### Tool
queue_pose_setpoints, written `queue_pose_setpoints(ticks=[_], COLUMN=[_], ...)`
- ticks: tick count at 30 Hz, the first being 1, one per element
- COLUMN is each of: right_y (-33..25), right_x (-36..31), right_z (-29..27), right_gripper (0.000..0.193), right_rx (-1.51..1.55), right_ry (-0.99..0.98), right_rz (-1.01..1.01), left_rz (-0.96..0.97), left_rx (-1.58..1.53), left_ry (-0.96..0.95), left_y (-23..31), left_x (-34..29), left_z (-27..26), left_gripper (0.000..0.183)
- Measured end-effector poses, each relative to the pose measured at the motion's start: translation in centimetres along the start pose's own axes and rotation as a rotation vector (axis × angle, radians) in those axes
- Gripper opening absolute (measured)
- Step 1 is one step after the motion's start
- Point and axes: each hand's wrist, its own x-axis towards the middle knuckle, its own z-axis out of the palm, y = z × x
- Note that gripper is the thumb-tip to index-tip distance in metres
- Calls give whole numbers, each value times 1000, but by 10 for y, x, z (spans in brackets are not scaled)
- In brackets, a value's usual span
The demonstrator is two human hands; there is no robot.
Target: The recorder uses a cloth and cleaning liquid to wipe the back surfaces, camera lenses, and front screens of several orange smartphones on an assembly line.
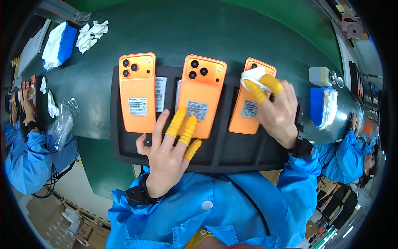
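Note:
Three orange smartphones lie back side up across a black compartment tray [186,162], each with a printed label on its back. My right hand [278,110], in yellow finger cots, pinches a folded white wiping cloth [252,76] against the upper back of the right phone [242,108], partly covering its camera area. Spread over the lower part of the middle phone [212,91] is my left hand [168,155], three of its fingers in yellow cots, holding nothing. Beyond its fingertips, the left phone [138,89] rests at the tray's left end.
Blue boxes of white wipes stand at left [68,43] and right [317,106]. Crumpled wipes [92,35] lie at the far left. A pump bottle [320,76] is at the right. Clear plastic bags [64,118] hang at the left table edge. Co-workers in blue sit on both sides.

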Motion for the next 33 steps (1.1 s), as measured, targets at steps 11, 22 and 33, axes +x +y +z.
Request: queue_pose_setpoints(ticks=[11, 22, 33], right_y=[-27, -13, 39], right_x=[55, 44, -110], right_z=[41, 15, -51], right_gripper=[21, 41, 29], right_rx=[107, 189, -164], right_ry=[-19, -23, 394], right_rz=[-128, 20, 873], left_rz=[4, 18, 398], left_rx=[-90, -111, -228], left_ry=[144, 142, -73], left_y=[-12, -14, -5], left_x=[-8, -3, -9], left_z=[13, 13, 2], left_gripper=[20, 19, 33])
